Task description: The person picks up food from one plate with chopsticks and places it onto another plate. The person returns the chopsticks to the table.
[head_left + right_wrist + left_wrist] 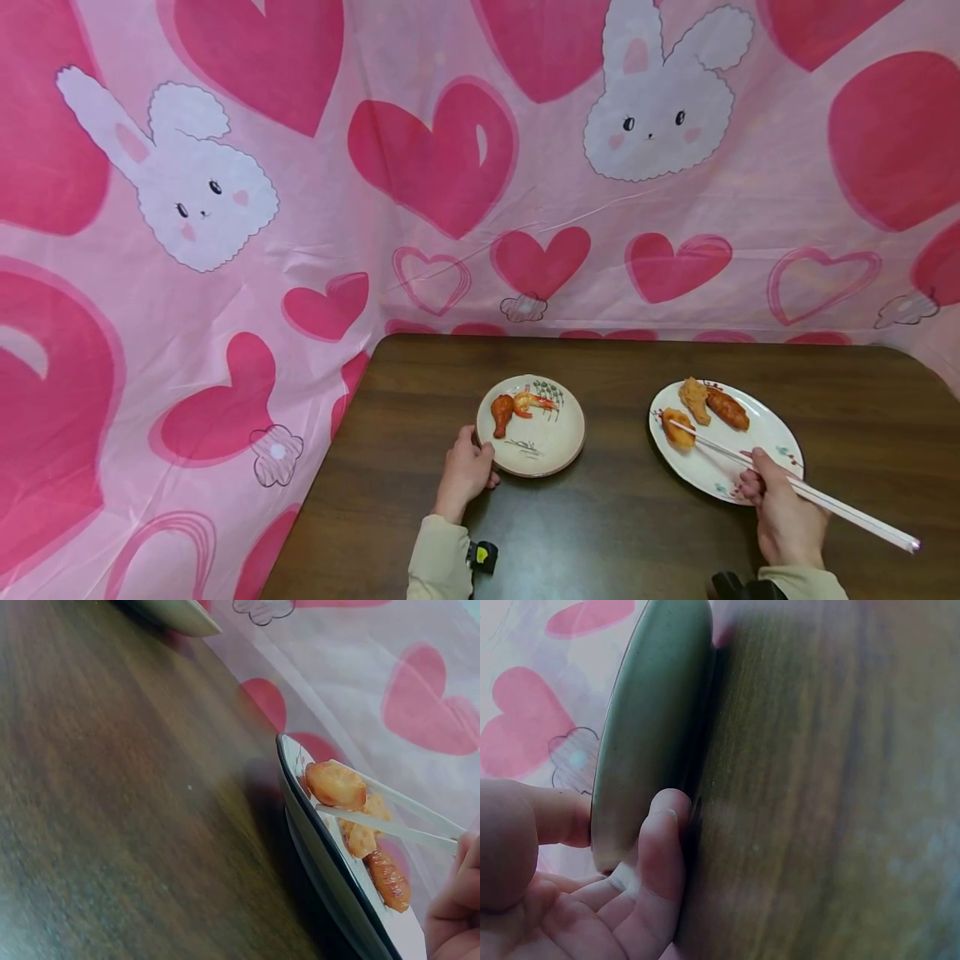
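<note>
A pale pink, creased sheet (420,50) printed with deep-pink hearts (442,167) and white rabbit heads (652,146) hangs behind and to the left of a dark brown, wood-grained table (615,533) with rounded far corners and a dull sheen

Beige sleeves (438,562); black wristband (491,559), seemingly with yellow marking (482,553).

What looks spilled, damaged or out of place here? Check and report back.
Nothing stands out. The round plate and oval plate show no visible break, and neither spill nor stray food shows on the table. The chopsticks in the right hand grip a golden piece.
</note>
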Demonstrator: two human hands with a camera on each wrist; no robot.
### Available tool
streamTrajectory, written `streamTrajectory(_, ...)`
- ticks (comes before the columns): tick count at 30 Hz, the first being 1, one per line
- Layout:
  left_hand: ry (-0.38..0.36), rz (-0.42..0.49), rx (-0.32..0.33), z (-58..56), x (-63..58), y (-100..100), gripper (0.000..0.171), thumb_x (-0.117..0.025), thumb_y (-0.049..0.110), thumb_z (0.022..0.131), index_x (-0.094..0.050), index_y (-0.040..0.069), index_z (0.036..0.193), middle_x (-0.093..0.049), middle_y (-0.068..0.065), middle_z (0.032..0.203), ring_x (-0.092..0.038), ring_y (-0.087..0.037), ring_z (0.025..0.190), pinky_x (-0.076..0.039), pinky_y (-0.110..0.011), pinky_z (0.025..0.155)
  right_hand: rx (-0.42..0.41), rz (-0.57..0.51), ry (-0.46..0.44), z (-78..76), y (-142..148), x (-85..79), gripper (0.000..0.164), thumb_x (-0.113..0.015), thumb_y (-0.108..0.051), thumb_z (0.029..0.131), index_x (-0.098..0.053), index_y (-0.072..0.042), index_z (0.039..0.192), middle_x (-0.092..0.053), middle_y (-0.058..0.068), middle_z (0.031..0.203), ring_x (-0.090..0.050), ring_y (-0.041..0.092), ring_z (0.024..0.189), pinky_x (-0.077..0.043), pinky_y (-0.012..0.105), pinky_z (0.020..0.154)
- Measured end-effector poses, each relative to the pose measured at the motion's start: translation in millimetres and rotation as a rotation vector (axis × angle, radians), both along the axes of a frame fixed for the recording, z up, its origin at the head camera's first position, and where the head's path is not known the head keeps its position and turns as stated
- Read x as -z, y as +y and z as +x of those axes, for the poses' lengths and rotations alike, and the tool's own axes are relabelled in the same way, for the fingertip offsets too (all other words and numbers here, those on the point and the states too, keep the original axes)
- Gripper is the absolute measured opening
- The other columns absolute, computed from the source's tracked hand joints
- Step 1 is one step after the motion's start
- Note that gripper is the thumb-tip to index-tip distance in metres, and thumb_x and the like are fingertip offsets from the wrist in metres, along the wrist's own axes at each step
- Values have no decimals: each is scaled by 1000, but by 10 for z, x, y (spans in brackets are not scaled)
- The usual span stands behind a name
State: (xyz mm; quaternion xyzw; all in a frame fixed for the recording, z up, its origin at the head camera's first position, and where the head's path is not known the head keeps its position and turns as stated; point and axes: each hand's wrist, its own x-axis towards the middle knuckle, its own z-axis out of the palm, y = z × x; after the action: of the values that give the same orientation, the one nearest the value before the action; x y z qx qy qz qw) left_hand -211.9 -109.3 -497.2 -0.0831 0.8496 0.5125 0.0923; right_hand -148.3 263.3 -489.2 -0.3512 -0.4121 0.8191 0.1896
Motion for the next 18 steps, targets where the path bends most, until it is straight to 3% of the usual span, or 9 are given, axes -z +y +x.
streamTrajectory(18, -9, -2, 0, -7, -2, 2, 47, -49, 13, 97, -36, -3, 139, -59, -8, 71, -58, -14, 50, -52, -29, 52, -32, -15, 46, 28, -6, 38, 15, -67, -13, 89, -67, -12, 74, -62, 1, 52, -54, 10, 41, -41, 20, 38)
